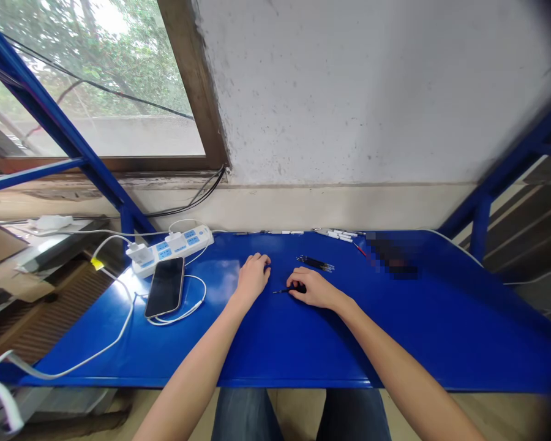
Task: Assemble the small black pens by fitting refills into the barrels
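Observation:
My right hand (pixel 311 286) is closed around a slim black pen (pixel 285 290), its thin pale tip pointing left just above or on the blue table (pixel 298 349). To its left, my left hand (pixel 253 275) rests with curled fingers; a small dark bit shows at its fingertips, too small to name. Beyond my right hand lies a small bundle of black pens (pixel 316 264), side by side with thin tips. Farther back, along the table's rear edge, are several white pens (pixel 342 234).
A phone (pixel 165 286) with a looped white cable lies at the left, beside a white power strip (pixel 173 250) holding plugs. At the right back is a dark, pixelated item (pixel 392 254). Blue metal posts (pixel 480 229) rise at both sides, and a wall closes off the back.

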The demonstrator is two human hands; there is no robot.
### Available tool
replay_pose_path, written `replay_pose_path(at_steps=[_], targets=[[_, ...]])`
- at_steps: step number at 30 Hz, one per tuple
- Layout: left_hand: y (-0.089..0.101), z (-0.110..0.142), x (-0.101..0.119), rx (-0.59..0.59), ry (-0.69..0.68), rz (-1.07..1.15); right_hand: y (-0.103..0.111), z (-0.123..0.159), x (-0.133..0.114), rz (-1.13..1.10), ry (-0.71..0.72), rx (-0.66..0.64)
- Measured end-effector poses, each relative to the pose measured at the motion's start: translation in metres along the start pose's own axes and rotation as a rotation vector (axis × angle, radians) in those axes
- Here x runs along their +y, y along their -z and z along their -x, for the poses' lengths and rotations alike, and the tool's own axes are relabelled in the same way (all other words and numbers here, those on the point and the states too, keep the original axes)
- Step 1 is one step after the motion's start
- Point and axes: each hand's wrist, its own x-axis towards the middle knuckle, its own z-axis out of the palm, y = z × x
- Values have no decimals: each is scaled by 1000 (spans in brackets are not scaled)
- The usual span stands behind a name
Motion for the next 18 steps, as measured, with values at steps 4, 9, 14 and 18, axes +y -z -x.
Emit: replay_pose_path(at_steps=[4,9,14,18], targets=[[-1,0,0,-13,-11,-8,1,0,-1,-7,1,3],[-1,-1,2,-36,-10,-9,0,-1,1,-4,1,4],[1,-1,2,-42,11,-33,-1,-1,-1,6,8,-3],[2,-2,-2,-13,29,-55,3,0,-1,16,8,45]])
